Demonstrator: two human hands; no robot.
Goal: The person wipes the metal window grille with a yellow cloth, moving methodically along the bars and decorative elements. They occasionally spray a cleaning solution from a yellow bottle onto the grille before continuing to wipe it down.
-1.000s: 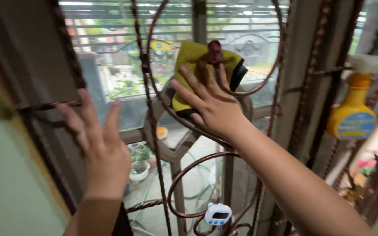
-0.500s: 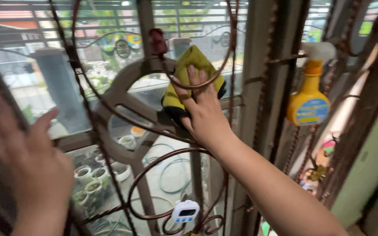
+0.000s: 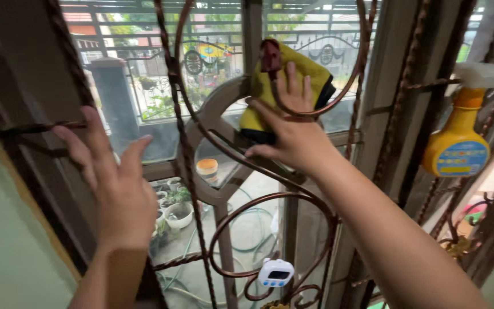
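Behind rusty scrolled grille (image 3: 190, 143), right hand (image 3: 293, 134) fingers spread on yellow cloth (image 3: 270, 91), left hand (image 3: 112, 183) fingers spread, free.

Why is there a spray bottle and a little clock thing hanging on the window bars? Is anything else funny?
Both look oddly parked. The yellow spray bottle hangs on the rusty iron grille at right, and a small white timer is clipped low on a scroll. The right hand presses a yellow cloth to the glass; the left hand is open. Nothing looks spilled or broken.
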